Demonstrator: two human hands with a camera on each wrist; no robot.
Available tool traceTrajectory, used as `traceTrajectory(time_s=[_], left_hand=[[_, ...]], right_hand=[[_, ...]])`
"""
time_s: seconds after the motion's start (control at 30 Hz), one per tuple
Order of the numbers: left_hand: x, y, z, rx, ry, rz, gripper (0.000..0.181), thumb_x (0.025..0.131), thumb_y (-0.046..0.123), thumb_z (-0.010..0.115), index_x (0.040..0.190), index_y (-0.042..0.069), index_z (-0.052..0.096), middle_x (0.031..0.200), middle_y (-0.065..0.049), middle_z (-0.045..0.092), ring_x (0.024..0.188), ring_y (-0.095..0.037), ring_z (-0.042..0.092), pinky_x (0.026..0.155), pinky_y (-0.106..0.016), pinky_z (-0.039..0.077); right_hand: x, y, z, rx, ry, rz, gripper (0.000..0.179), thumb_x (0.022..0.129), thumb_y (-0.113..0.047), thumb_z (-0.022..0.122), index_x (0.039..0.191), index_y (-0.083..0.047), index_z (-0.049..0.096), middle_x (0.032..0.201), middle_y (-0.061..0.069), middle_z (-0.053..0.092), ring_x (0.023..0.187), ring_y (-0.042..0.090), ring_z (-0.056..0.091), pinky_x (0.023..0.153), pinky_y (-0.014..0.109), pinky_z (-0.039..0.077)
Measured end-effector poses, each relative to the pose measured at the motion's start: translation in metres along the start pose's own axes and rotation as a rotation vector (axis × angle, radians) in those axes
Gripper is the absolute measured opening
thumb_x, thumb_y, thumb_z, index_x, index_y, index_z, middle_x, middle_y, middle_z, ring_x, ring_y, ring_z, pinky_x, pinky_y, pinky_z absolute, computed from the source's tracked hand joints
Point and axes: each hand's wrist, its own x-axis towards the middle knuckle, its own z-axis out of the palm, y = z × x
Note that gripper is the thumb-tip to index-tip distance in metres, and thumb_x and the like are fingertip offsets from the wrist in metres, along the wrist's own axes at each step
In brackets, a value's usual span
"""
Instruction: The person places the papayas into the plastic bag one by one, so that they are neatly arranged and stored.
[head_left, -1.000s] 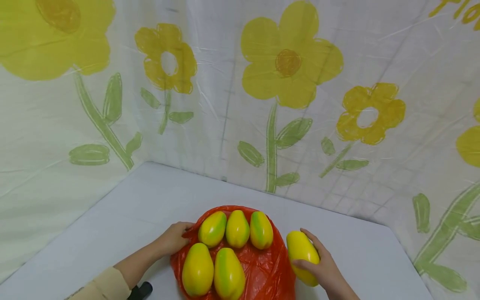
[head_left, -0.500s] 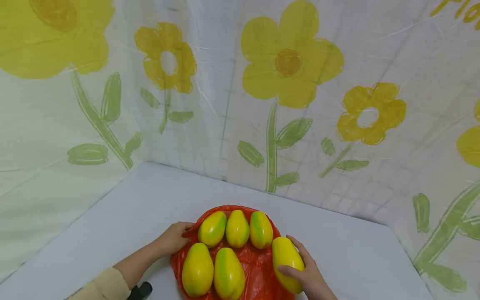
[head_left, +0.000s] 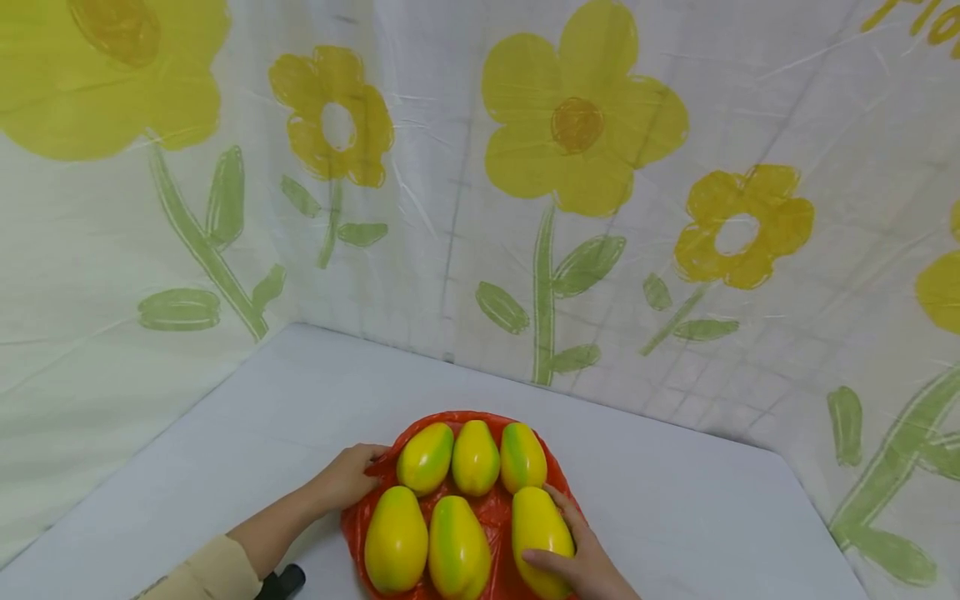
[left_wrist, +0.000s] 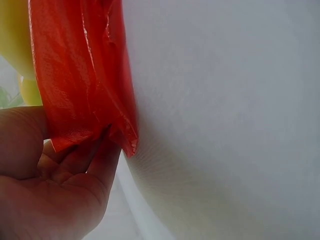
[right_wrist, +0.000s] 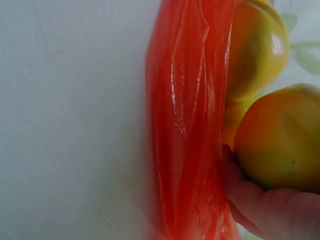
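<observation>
A red plastic bag (head_left: 491, 518) lies spread on the table, its rim turned up around several yellow-green papayas. Three papayas (head_left: 475, 458) line the far side, and two more, one being the left front papaya (head_left: 396, 540), sit nearer. My left hand (head_left: 347, 477) pinches the bag's left rim; in the left wrist view, thumb and fingers grip the red plastic (left_wrist: 75, 75). With my right hand (head_left: 585, 558) I hold another papaya (head_left: 538, 533) over the bag's right side, fingers behind it and thumb across its front. The right wrist view shows this papaya (right_wrist: 282, 140) just inside the bag wall (right_wrist: 187, 115).
The white table (head_left: 315, 392) reaches back to a curtain (head_left: 420, 250) printed with yellow flowers. A black object (head_left: 282, 581) lies by my left forearm at the front edge of the view.
My right hand has carried its papaya leftward from beside the bag to over its right front part, beside the near pair. The left hand stays at the rim.
</observation>
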Motion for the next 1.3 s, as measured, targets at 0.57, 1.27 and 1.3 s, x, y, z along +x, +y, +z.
traceTrajectory(time_s=[0.57,1.27,1.3], left_hand=[[-0.001,0.001,0.000,-0.005,-0.002,0.007,0.041,0.081,-0.003,0.058,0.122,0.001,0.058,0.115,-0.013,0.063,0.089,-0.018,0.061,0.075,-0.037,0.058],[0.000,0.003,0.001,-0.012,-0.007,0.005,0.039,0.082,-0.003,0.058,0.121,0.002,0.059,0.115,-0.013,0.063,0.089,-0.018,0.061,0.075,-0.038,0.058],[0.000,0.003,0.001,-0.012,-0.008,0.005,0.039,0.082,-0.002,0.058,0.121,0.002,0.059,0.116,-0.013,0.063,0.090,-0.019,0.061,0.076,-0.038,0.058]], right_hand=[[0.001,0.008,0.012,-0.045,-0.078,0.047,0.095,0.079,-0.045,0.068,0.150,-0.021,0.009,0.126,0.015,0.042,0.096,0.026,0.049,0.078,0.038,0.054],[-0.004,0.004,0.019,0.005,-0.037,0.041,0.095,0.083,-0.056,0.057,0.150,-0.016,0.004,0.144,0.024,0.025,0.111,0.036,0.044,0.091,0.053,0.049],[-0.004,0.003,0.018,-0.001,-0.024,0.027,0.093,0.083,-0.056,0.056,0.150,-0.015,0.005,0.146,0.025,0.023,0.116,0.040,0.041,0.094,0.057,0.045]])
